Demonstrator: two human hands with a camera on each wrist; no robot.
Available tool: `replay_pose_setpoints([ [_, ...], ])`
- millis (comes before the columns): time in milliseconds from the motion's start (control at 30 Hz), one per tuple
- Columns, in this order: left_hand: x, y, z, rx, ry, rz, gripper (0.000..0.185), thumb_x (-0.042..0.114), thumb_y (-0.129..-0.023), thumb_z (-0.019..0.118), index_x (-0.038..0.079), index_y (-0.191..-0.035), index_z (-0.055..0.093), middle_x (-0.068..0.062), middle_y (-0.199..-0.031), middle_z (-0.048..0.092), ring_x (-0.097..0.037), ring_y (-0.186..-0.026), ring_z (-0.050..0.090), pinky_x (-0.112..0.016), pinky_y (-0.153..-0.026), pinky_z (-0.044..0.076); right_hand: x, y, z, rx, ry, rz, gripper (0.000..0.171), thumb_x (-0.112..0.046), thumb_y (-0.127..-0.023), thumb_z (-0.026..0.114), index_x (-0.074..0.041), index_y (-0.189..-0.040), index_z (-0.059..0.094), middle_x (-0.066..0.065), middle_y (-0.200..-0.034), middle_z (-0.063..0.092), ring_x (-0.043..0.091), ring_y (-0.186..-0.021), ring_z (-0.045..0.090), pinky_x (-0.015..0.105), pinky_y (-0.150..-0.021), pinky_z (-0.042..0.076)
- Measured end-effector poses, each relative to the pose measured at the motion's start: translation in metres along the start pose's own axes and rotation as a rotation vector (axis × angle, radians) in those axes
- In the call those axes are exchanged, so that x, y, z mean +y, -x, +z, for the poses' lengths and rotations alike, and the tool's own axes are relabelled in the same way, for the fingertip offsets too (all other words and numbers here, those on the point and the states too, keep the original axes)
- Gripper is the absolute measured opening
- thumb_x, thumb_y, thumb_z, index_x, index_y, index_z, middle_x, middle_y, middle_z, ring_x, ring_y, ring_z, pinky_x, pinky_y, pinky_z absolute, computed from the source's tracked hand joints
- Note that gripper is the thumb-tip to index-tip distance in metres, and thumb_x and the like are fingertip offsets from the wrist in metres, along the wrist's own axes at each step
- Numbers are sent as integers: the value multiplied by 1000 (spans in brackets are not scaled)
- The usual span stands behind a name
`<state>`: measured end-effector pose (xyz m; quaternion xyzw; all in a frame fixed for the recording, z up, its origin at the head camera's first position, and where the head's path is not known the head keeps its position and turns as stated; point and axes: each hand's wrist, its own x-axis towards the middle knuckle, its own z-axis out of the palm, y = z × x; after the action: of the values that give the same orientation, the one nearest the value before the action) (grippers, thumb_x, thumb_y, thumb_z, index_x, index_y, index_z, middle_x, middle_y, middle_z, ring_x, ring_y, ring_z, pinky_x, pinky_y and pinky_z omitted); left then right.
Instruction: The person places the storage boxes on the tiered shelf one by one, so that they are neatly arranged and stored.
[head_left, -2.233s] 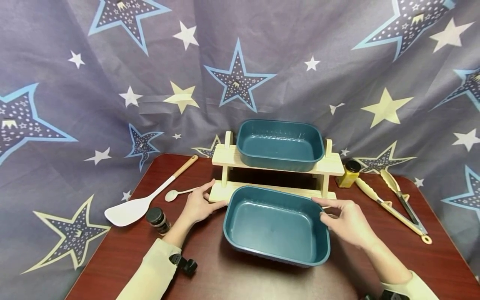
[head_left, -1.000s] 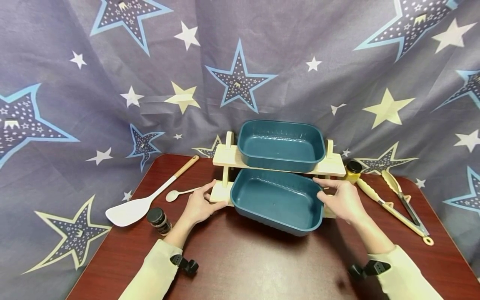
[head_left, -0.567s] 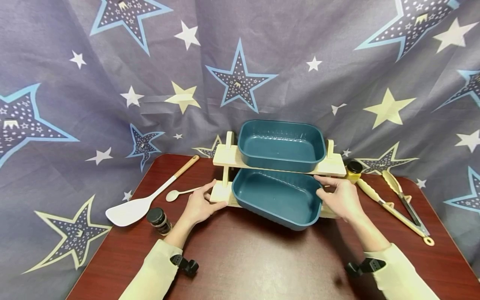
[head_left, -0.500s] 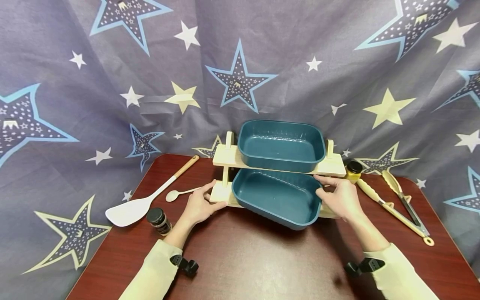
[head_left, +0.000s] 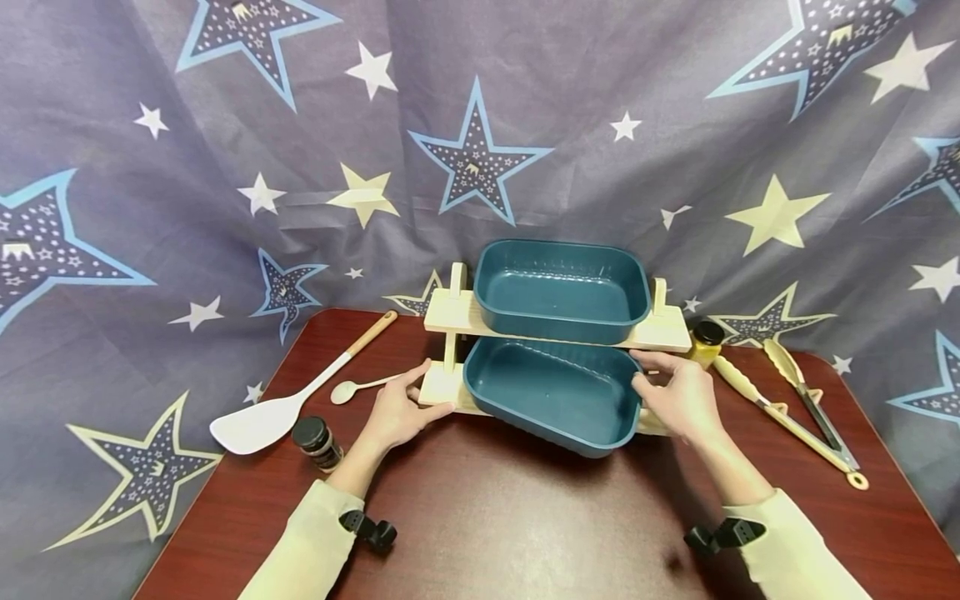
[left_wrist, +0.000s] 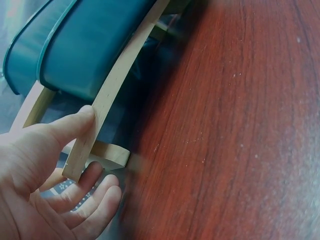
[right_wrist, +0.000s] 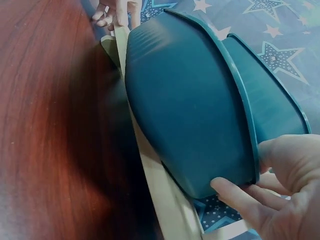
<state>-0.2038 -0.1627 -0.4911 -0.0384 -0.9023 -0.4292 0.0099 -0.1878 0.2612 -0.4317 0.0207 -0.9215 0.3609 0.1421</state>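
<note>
The lower teal rectangular plastic basin (head_left: 551,396) sits partly in the bottom tier of the pale wooden two-tier rack (head_left: 450,315) at the table's far edge. The right-wrist view shows its underside; the right hand (head_left: 678,398) pinches its right rim. The left hand (head_left: 397,410) grips the rack's base bar.

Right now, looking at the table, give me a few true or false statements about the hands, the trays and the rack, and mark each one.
1. The right hand grips the lower teal tray. True.
2. The left hand holds the white spatula. False: it holds the wooden rack at its lower left corner.
3. The upper teal tray sits on the rack's top shelf. True.
4. The tongs lie inside the lower tray. False: they lie on the table, right of the rack.
</note>
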Motion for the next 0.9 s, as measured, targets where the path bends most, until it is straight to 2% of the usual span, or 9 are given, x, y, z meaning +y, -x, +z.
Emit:
replay_pose_setpoints([
  [200,-1,0,1,-1,0,-3,94,30,-80,96,9,-159,50,-8,-79,77,-9,-61,61,-26,-67,47,0,13,4,39,-73,31,34,-17,-96,78,-7,-128,77,17,-114,81,27,-99,81,3,-72,48],
  [367,0,-1,0,2,-1,-2,94,30,-80,96,8,-159,50,-9,-78,77,-9,-60,59,-25,-64,46,-3,28,9,40,-149,48,46,-20,-96,80,-5,-137,69,21,-123,78,34,-109,78,2,-77,51],
  [567,1,-1,0,10,-2,-8,94,30,-79,96,8,-159,50,-9,-78,77,-9,-61,59,-26,-66,46,-6,38,15,47,-141,30,58,-18,-93,83,-5,-145,60,23,-131,74,38,-119,74,-2,-82,45],
  [633,0,-1,0,8,-4,-7,94,30,-80,96,7,-159,50,-9,-78,77,-9,-62,60,-26,-66,46,-8,40,17,52,-145,37,58,-17,-93,82,-5,-145,60,22,-132,73,37,-121,73,2,-82,50],
  [733,0,-1,0,4,-6,-3,94,30,-80,96,8,-159,50,-9,-78,77,-9,-62,60,-25,-66,47,-9,40,18,52,-151,54,56,-16,-94,80,-5,-145,59,21,-133,73,36,-121,73,17,-85,60],
  [800,-1,-1,0,1,-3,1,94,30,-80,96,8,-159,50,-8,-78,76,-9,-62,61,-25,-66,47,-9,40,18,49,-156,63,55,-15,-95,79,-5,-145,59,21,-133,73,36,-120,74,24,-86,62],
  [900,-1,-1,1,1,4,3,94,29,-80,96,8,-159,50,-8,-77,76,-9,-62,61,-26,-65,47,-9,39,18,50,-166,60,53,-13,-95,77,-5,-145,60,22,-132,73,37,-119,74,16,-84,59],
])
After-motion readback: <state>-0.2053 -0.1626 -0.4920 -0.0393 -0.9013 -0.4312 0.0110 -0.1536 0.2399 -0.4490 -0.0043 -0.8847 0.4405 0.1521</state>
